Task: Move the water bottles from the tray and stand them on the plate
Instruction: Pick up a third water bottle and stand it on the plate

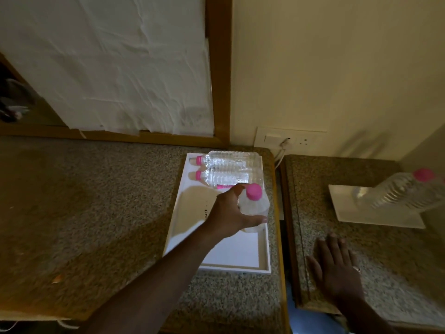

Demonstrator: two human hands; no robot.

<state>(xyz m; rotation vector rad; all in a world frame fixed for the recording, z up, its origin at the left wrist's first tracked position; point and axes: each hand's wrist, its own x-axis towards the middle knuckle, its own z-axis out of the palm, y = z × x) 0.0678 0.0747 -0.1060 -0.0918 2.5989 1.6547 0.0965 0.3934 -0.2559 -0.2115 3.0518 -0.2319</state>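
Observation:
A white rectangular tray lies on the granite counter. Two clear water bottles with pink caps lie on their sides at its far end. My left hand is wrapped around a third pink-capped bottle, held upright over the tray. On the right counter sits a white square plate with one pink-capped bottle standing on it. My right hand rests flat on that counter, fingers spread, in front of the plate.
A gap separates the two wood-edged granite counters. A wall switch and socket plate with a plugged-in white cable is behind the tray. A framed panel covered in white cloth leans at the back left.

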